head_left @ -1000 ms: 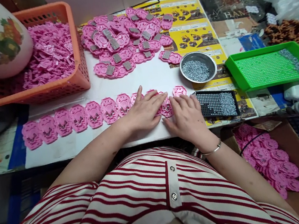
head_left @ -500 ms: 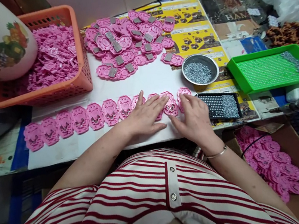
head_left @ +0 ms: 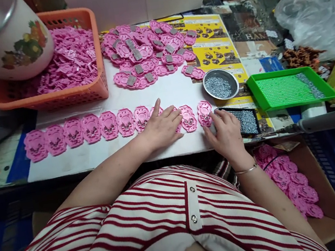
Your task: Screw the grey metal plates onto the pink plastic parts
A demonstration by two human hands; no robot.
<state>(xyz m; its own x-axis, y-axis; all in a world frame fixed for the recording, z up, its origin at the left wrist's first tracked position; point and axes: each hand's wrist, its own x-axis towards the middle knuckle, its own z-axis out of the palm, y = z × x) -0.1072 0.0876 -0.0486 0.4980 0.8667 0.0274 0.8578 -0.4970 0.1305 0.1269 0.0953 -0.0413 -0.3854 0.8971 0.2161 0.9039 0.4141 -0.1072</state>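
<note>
Several pink plastic pieces with small metal parts point(head_left: 109, 125) lie in a row across the white work surface. My left hand point(head_left: 162, 127) rests flat over the row with its fingers spread, covering some pieces. Just beyond its fingertips one pink piece point(head_left: 188, 118) shows fully. At the row's right end, a little apart, lies the last pink piece point(head_left: 205, 113). My right hand point(head_left: 226, 132) is at that piece's lower right edge, thumb and bent fingers apart. Its fingers overlap the corner of a black tray point(head_left: 246, 121) of small screws.
Behind the row are a heap of pink pieces with grey plates point(head_left: 143, 53) and a metal bowl of screws point(head_left: 221, 84). A green tray point(head_left: 289, 88) stands right, above a power screwdriver point(head_left: 328, 120). An orange basket point(head_left: 99, 68) holds pink parts and an enamel pot point(head_left: 24, 46). Below right, a cardboard box point(head_left: 323, 185) holds pink pieces.
My right hand has moved off the face of the last pink piece, rightward to its lower edge. My left hand stays over the row. The camera view has shifted slightly.
</note>
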